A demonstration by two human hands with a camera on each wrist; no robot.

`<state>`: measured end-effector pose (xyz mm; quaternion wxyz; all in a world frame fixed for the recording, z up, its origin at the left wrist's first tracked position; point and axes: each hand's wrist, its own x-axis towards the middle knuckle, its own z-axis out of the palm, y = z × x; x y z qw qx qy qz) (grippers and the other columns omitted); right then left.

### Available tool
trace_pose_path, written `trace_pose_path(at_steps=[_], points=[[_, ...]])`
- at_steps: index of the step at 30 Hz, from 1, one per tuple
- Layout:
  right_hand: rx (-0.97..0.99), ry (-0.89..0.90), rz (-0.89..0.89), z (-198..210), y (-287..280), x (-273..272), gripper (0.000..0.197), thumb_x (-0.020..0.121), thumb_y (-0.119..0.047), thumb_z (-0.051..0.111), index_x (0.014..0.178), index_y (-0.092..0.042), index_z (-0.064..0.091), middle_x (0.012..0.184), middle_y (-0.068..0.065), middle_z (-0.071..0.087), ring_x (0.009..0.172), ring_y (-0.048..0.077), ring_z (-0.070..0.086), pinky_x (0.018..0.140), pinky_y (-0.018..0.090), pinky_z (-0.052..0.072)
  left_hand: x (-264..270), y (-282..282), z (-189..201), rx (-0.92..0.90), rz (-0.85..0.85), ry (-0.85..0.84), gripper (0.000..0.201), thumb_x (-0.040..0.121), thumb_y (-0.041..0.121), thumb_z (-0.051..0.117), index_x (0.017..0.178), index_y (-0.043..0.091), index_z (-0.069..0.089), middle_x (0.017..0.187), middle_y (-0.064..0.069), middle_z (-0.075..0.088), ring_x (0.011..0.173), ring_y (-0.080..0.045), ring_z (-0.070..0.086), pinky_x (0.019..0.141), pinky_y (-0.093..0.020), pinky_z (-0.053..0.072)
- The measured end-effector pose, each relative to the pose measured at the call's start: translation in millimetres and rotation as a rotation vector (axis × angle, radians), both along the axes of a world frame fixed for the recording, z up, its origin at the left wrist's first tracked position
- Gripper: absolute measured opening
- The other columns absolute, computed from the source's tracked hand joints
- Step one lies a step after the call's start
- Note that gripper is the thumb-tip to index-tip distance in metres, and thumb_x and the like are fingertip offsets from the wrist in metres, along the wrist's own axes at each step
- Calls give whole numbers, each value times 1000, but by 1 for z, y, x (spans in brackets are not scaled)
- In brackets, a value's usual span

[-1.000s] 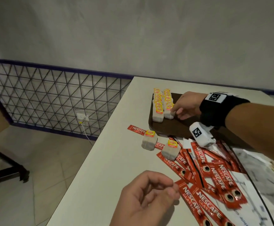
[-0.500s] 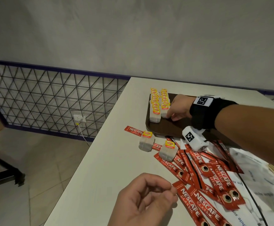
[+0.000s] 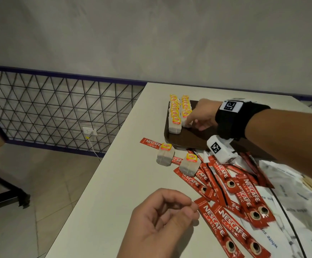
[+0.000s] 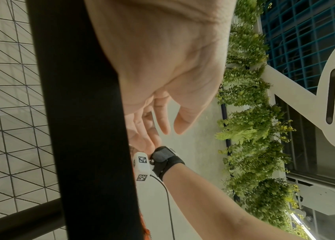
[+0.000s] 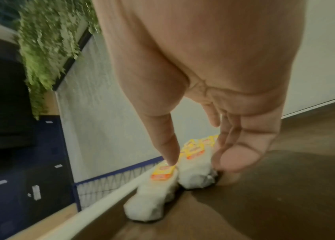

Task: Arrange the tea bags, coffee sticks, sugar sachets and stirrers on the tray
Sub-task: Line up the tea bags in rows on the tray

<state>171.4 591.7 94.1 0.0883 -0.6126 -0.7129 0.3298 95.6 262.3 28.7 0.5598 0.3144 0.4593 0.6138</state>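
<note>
The dark brown tray (image 3: 194,138) lies on the white table (image 3: 114,183), and everything else is placed from it; on its far-left part stand two rows of yellow-tagged tea bags (image 3: 177,112), packed upright one behind another. The right hand (image 3: 201,116) reaches over the tray to the near end of the right row; its thumb and fingers rest against the front tea bag (image 3: 186,118) there, though whether they pinch it or merely touch it I cannot tell; the right wrist view shows the fingers (image 5: 234,155) bent beside that bag and the thumb tip by the neighbouring bag's tag. Just off the tray's near-left corner two loose tea bags (image 3: 177,161) stand on the table, on top of red Nescafe coffee sticks (image 3: 231,192); more sticks lie scattered off the near edge, over white sugar sachets (image 3: 291,202). The left hand (image 3: 162,222) hovers well nearer than the tray, fingers loosely curled toward the thumb, holding nothing; its fingertips sit just beside one coffee stick's end.
</note>
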Motion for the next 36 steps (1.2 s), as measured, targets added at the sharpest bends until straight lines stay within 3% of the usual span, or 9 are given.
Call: trace_pose_path(at_steps=[4, 8, 11, 14, 19, 22, 26, 32, 36], points=[[155, 31, 191, 22, -46, 13, 30, 86, -20, 81, 109, -15, 63, 94, 6, 67, 74, 17, 64, 64, 31, 53, 3, -1, -1, 31, 52, -45, 12, 65, 10, 73, 77, 7, 76, 84, -23, 75, 80, -36, 74, 75, -32, 62], [79, -264, 633, 32, -94, 24, 19, 94, -27, 72, 113, -24, 70, 87, -8, 72, 73, 10, 69, 62, 24, 54, 6, -3, 2, 71, 35, -137, 10, 66, 0, 72, 76, 1, 74, 82, -27, 72, 74, -36, 70, 69, -28, 62], [58, -448, 774, 22, -111, 27, 27, 98, -27, 66, 126, -29, 66, 80, -16, 67, 73, 8, 72, 72, 31, 61, 5, -5, 2, 102, 37, -62, 14, 67, -1, 85, 74, 6, 75, 81, -23, 73, 75, -31, 71, 69, -25, 60], [179, -519, 802, 15, -115, 24, 28, 99, -27, 65, 127, -27, 64, 81, -24, 54, 73, 2, 62, 67, 21, 49, 4, -6, 4, 137, 81, -5, 10, 70, 13, 72, 78, 8, 75, 84, -20, 74, 76, -27, 72, 70, -23, 60], [246, -592, 775, 13, -119, 25, 20, 96, -31, 68, 115, -24, 67, 91, -14, 60, 79, 2, 56, 64, 18, 39, 1, -6, -3, 145, 78, 149, 20, 90, 0, 66, 81, 15, 76, 91, -18, 75, 84, -26, 72, 76, -25, 59], [265, -597, 765, 13, -121, 27, 12, 94, -31, 70, 102, -24, 64, 101, -7, 63, 83, 6, 57, 64, 19, 40, 1, -6, 0, 131, 77, 178, 22, 92, 2, 65, 82, 18, 76, 92, -15, 76, 89, -29, 74, 81, -29, 60], [253, -491, 764, 31, -129, 33, 10, 94, -31, 70, 94, -22, 66, 92, -4, 69, 85, 14, 65, 68, 23, 49, -2, -6, -5, 123, 118, 205, 12, 89, 13, 74, 98, 21, 74, 100, -5, 75, 102, -27, 72, 98, -46, 56], [138, -295, 857, 71, -160, 44, 11, 90, -30, 76, 92, -22, 68, 84, -3, 78, 80, 17, 74, 79, 42, 60, -3, -6, -8, 91, 189, 59, 38, 74, 31, 79, 109, 40, 67, 119, 14, 66, 126, -16, 60, 105, -47, 52], [10, -243, 967, 82, -189, 42, 14, 87, -27, 78, 98, -23, 70, 90, -1, 79, 82, 16, 76, 82, 40, 62, -5, -8, -8, 184, 149, 91, 53, 67, 40, 79, 118, 38, 65, 125, 14, 67, 125, -10, 61, 109, -43, 47]])
